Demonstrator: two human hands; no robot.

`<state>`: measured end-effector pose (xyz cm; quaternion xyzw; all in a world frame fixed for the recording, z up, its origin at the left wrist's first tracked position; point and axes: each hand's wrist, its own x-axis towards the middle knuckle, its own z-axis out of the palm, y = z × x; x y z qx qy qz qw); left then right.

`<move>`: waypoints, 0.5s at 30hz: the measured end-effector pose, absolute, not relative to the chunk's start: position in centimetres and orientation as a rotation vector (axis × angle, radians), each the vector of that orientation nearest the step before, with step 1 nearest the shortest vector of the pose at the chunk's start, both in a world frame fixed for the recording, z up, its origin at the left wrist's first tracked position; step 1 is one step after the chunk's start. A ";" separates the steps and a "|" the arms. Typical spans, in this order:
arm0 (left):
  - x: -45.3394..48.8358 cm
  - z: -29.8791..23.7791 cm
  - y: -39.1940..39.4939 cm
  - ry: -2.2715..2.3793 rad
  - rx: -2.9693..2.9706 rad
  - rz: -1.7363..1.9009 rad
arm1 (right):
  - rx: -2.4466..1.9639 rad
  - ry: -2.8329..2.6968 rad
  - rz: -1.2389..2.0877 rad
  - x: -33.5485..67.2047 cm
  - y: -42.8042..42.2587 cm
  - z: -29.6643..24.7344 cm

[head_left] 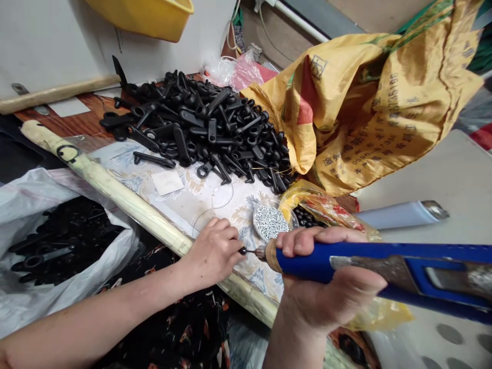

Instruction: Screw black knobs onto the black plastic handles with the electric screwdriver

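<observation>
Noting R hand (334,300) clenched on blue-handled power tool (365,252); L hand (211,253) grasping sm blk part (242,250) at tool tip; dish of screws (271,221) just beyond tool.

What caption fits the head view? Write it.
Right hand 's blue tool meets a black part pinched by the left hand.

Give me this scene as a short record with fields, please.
Left hand: pinches a small black part
Right hand: grips a blue-handled tool, its metal tip at the part
Nearest: tiny metal screws
Beyond: heap of black plastic levers; yellow woven sack
Left side: white bag of black parts
</observation>
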<state>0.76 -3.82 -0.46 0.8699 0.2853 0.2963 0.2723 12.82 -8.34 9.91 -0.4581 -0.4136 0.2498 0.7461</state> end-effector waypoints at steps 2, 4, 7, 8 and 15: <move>0.8 -0.5 -3.8 0.767 2.344 0.798 | -1.015 -0.914 0.546 12.6 -8.4 9.9; 0.8 -0.5 -3.8 0.757 2.346 0.809 | -1.043 -0.942 0.542 12.5 -8.3 9.8; 0.8 -0.4 -3.8 0.754 2.326 0.829 | -1.114 -1.020 0.524 12.6 -8.0 9.8; 0.8 -0.4 -3.8 0.757 2.315 0.833 | -1.135 -1.040 0.516 12.6 -7.9 9.9; 0.9 -0.1 -3.8 0.772 2.298 0.816 | -1.125 -1.078 0.559 12.8 -7.4 10.1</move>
